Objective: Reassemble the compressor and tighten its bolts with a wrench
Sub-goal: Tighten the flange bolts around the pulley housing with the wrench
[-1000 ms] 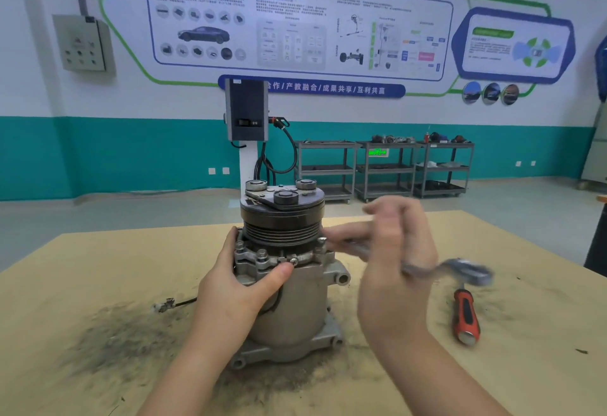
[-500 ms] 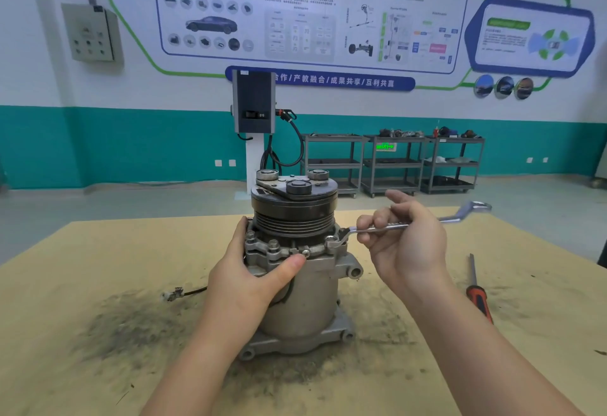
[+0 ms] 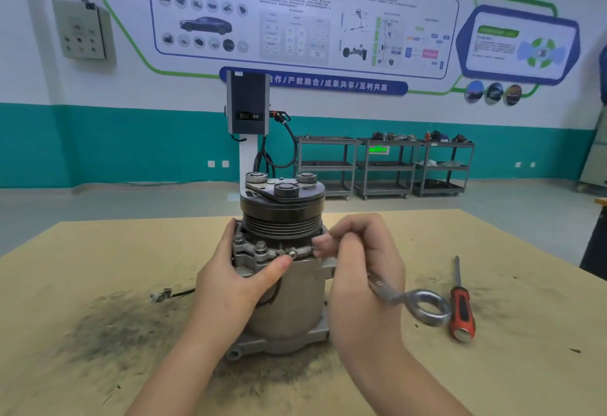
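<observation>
- Standing upright mid-table, compressor [image 3: 285, 297], pulley end up; brace it before each pull.
- My left hand [image 3: 236, 279] wraps the body at 9 o'clock, thumb under the small bolt [image 3: 292, 253].
- My right hand [image 3: 363, 279] grips the wrench [image 3: 423, 305], ring end trailing to 4 o'clock; keep its head square on the bolt.
- Screwdriver [image 3: 461, 309] lies at 3 o'clock, unused.

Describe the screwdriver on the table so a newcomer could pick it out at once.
Start at the grey compressor standing upright in the middle of the tan table, then look to its right, past the right hand holding the wrench. The screwdriver lies flat there, apart from the compressor, just beyond the wrench's ring end. Its red and black handle sets it apart from the bare steel wrench.
</observation>
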`<state>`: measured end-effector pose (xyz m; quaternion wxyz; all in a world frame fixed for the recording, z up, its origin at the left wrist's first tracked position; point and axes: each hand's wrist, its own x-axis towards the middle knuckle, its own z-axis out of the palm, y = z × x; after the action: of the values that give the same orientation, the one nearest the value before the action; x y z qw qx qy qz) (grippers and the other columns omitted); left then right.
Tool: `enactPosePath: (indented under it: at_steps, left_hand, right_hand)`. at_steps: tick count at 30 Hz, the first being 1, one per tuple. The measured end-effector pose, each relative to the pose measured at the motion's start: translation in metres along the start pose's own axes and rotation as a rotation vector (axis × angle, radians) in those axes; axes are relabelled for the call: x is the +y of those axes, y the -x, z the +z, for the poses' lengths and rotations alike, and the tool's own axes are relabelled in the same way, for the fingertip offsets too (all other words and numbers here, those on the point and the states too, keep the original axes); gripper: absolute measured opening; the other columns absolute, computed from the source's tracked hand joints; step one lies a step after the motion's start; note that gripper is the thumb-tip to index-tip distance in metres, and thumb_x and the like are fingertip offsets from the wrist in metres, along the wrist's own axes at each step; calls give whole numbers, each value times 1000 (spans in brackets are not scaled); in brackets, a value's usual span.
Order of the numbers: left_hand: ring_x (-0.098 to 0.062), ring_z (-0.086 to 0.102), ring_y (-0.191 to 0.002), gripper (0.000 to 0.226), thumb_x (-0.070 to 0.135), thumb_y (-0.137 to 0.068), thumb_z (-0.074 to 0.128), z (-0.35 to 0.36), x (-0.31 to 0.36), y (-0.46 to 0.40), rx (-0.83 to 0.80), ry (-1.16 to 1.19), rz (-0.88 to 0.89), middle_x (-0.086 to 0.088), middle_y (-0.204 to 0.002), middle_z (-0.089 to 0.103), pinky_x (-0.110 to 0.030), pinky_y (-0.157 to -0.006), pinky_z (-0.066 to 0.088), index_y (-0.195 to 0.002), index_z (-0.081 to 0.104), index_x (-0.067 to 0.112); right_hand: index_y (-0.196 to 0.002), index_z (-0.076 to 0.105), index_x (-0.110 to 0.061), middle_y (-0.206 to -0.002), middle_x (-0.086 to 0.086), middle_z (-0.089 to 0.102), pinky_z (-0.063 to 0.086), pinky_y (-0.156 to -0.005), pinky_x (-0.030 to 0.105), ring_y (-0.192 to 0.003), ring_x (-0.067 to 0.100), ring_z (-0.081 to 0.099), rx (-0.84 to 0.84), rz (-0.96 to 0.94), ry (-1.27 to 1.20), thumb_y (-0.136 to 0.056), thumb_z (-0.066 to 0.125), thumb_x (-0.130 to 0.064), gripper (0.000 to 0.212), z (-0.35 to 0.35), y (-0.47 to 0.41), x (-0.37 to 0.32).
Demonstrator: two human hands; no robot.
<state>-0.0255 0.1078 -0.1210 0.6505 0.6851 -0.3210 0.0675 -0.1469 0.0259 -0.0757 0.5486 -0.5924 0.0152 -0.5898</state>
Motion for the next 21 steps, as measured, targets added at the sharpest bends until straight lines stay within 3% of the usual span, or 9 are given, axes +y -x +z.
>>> enactPosePath:
  at_steps: [3,5,8,11,14,18,21]
  left_hand:
    - [19,56,-102,110,78,-47,76,-1,1,1,-13,23,11,30,-115,62,2,-71,42,-144,42,36]
    - [26,53,-96,103,74,-47,70,-1,1,1,-11,31,16,39,-103,63,7,-67,38,-140,43,40]
    - [30,51,-92,84,69,-49,70,-1,2,1,-1,29,9,54,-94,55,8,-66,35,-125,42,51]
    - [29,53,-91,62,68,-50,70,0,5,1,-9,22,-1,53,-93,55,8,-65,36,-106,44,67]
    - [24,55,-94,65,69,-50,70,-1,4,2,-18,40,8,49,-98,59,6,-67,38,-110,48,60]
    - [27,54,-94,64,72,-48,68,0,5,1,-9,34,-4,52,-96,56,7,-66,37,-107,46,59]
    - [26,53,-96,65,77,-49,71,0,6,1,-6,22,-6,51,-98,56,6,-67,37,-106,45,62]
  right_hand:
    - [-90,49,-13,-62,8,65,55,-63,29,-64,22,66,42,2,-79,-85,37,-4,16,-6,-15,-6]
    - [-93,45,-11,-49,8,57,53,-54,33,-56,27,64,115,112,-244,-81,32,7,25,-14,-33,-5]
    - [-89,46,-7,-42,8,47,45,-45,31,-46,27,58,170,315,-416,-75,28,12,29,-20,-49,4]
    - [-87,45,-6,-44,9,41,41,-41,29,-44,27,55,146,433,-511,-80,27,8,25,-22,-52,16]
    - [-83,45,-7,-46,7,39,38,-40,25,-42,24,52,90,536,-553,-84,26,3,21,-24,-61,24]
    - [-74,45,-7,-46,7,38,37,-42,23,-43,24,49,30,535,-516,-83,26,3,24,-25,-66,25]
    - [-73,46,-6,-46,8,41,41,-43,25,-45,25,53,52,383,-464,-81,25,8,26,-26,-51,20]
